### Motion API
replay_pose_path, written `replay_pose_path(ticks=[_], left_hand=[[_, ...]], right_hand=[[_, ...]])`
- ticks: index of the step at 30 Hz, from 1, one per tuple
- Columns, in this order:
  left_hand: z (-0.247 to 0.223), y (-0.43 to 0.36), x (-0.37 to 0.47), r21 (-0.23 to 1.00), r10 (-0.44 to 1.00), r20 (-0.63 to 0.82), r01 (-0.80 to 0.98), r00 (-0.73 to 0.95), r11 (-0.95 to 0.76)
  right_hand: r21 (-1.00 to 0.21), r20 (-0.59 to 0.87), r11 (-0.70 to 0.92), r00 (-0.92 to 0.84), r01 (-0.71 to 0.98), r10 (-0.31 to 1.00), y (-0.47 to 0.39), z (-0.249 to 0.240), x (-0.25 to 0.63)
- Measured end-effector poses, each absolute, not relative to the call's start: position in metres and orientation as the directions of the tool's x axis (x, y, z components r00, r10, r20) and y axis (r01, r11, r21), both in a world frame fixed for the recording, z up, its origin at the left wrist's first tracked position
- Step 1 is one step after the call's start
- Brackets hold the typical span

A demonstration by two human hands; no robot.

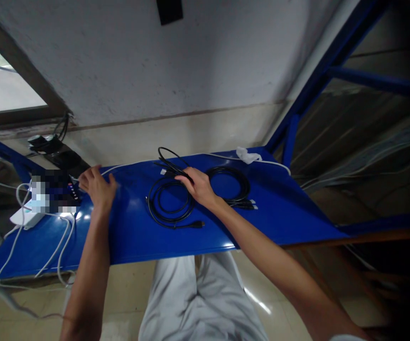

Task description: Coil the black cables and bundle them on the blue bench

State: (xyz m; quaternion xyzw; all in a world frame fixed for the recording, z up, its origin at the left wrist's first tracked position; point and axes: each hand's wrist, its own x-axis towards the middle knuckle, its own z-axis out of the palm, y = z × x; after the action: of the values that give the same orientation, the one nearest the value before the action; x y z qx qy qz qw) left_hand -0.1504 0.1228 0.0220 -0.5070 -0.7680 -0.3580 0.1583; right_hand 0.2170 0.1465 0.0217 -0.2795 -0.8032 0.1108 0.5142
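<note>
My right hand (198, 183) is closed around part of a black cable (172, 166), whose loop rises behind the fingers; a pale connector tip shows beside it. Just below lies a coiled black cable (171, 220) with a dark plug at its front right. More coiled black cable (244, 182) rests to the right of my wrist, with pale-tipped plugs at its front. Over at the left, my left hand (98, 187) has its fingers spread near the table's back edge and holds nothing. A white cable (120, 166) passes just behind it.
The blue table (137, 246) stands against a wall. At its left are a white power strip (27, 215), a partly blurred dark device (70, 189) and tangled white cords (61, 241). Crumpled white material (248, 155) lies on the back edge. Blue metal frame posts (290, 137) rise at right.
</note>
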Motion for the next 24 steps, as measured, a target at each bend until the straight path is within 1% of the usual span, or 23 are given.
replay_pose_path(ticks=[2,4,8,11,16,19,21,24], left_hand=[[0.024,0.109,-0.158,0.379,0.607,0.635,0.878,-0.477,0.293],[0.024,0.101,-0.165,0.388,0.589,0.626,0.859,-0.511,0.333],[0.017,0.103,-0.174,0.461,0.554,0.527,0.765,-0.644,0.451],[0.011,0.107,-0.18,0.456,0.552,0.482,0.733,-0.68,0.505],[0.005,0.105,-0.188,0.424,0.573,0.458,0.733,-0.68,0.531],[0.007,0.105,-0.184,0.427,0.553,0.499,0.745,-0.667,0.512],[0.009,0.108,-0.177,0.422,0.556,0.539,0.774,-0.633,0.472],[0.01,0.114,-0.163,0.408,0.609,0.549,0.819,-0.572,0.402]], right_hand=[[-0.455,0.756,0.818,-0.334,0.351,0.564,0.146,0.022,0.217],[-0.445,0.747,0.818,-0.353,0.363,0.563,0.145,0.021,0.216],[-0.412,0.742,0.84,-0.405,0.352,0.534,0.145,0.02,0.215],[-0.394,0.737,0.85,-0.433,0.348,0.519,0.146,0.018,0.214],[-0.4,0.722,0.844,-0.444,0.358,0.531,0.148,0.015,0.214],[-0.417,0.72,0.839,-0.436,0.348,0.539,0.148,0.016,0.215],[-0.452,0.72,0.826,-0.409,0.336,0.56,0.147,0.017,0.215],[-0.554,0.719,0.776,-0.298,0.301,0.629,0.146,0.021,0.217]])
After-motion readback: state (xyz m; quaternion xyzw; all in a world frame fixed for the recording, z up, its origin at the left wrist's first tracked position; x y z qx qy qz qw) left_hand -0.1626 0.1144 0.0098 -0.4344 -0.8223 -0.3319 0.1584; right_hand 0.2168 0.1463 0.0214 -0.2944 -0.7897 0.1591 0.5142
